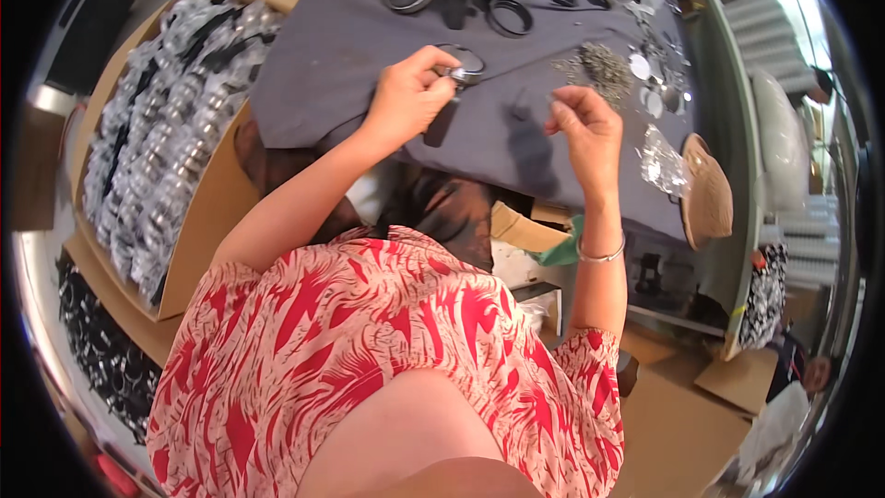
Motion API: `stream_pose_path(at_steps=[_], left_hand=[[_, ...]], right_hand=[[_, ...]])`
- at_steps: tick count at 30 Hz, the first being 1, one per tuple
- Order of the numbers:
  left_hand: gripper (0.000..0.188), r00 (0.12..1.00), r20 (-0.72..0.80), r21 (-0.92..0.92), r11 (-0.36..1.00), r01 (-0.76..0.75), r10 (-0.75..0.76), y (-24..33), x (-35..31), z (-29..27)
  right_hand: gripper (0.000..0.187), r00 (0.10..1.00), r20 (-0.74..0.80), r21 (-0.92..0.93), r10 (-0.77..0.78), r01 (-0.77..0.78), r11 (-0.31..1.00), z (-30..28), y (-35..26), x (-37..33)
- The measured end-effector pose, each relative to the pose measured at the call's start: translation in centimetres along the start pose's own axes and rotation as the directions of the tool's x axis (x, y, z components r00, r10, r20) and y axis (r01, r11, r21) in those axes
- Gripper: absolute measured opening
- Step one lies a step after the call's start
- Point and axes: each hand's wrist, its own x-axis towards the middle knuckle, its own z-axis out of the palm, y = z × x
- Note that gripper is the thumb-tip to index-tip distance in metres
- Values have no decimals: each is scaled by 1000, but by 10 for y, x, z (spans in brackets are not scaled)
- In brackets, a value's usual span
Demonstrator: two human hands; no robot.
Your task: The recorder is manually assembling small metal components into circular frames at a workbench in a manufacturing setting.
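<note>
A big brown cardboard box (198,221) sits at the person's left, full of shiny silver and black rings. On the gray cloth (332,46), the left hand (406,97) pinches a round metal ring with a black strap (458,69) — fingers curled tight around it. The right hand (583,124) is near, fingertips pressed together (what they pinch is too small to tell). A pile of tiny metal bits (599,65) lies just beside it.
</note>
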Motion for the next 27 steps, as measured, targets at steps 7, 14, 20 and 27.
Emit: stream_pose_path(at_steps=[7, 14, 20, 27], left_hand=[[13, 1000, -21, -14, 1000, 1, -1, -3, 0, 2], [15, 999, -4, 23, 999, -44, 45, -6, 1, 0], [15, 998, 10, 12, 998, -57, 57, -4, 3, 0], [16, 998, -14, 32, 997, -68, 69, -6, -2, 0]], right_hand=[[6, 997, 73, 158, 38, -49, 986, 68, 9, 1], [13, 997, 63, 209, 36, -48, 977, 83, 13, 11], [17, 994, 63, 57, -87, 84, 995, 81, 17, 17], [22, 987, 79, -14, -141, 142, 990, 84, 13, 18]])
